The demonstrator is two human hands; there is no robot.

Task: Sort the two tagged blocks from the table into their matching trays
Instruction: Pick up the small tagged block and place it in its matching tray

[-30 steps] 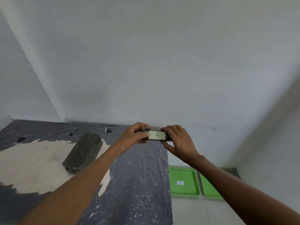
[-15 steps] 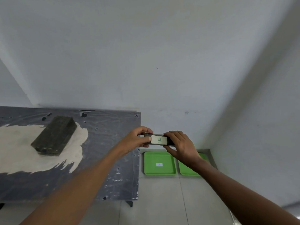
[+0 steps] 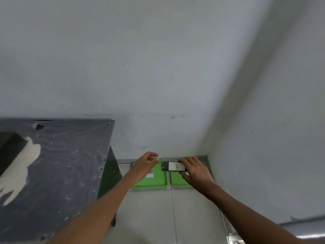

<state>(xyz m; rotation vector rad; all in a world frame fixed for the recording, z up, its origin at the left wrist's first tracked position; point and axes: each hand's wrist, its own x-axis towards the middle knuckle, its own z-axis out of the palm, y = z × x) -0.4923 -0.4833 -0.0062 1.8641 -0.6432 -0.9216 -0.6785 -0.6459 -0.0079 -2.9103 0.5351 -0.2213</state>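
Holding the dark rectangular block with the white "B" tag (image 3: 174, 166) was all down to the right hand (image 3: 197, 170): its grip was pinched around the block's right end, fingers over the far edge and thumb underneath. The block hung level in the air above the gap between two bright green plastic trays on the floor, closer to the right green tray (image 3: 179, 182), which the hand and block mostly covered. The left green tray (image 3: 158, 180) had a small pale label on it, too blurry to read.

The left hand (image 3: 146, 164) was just beside the block's left end but not touching it, fingers loosely curled with thumb and fingertips apart, gripping nothing. It hovered over the far part of the left tray and hid a chunk of it.

Off to the left stood the dark plastic-covered table (image 3: 70, 164) with a pale worn patch, and a second dark block (image 3: 10, 147) sat at the very edge of view on it, cut off. The table's corner and leg were near the left tray. Both trays were tucked against the white wall (image 3: 158, 67) on the grey tiled floor (image 3: 167, 217).
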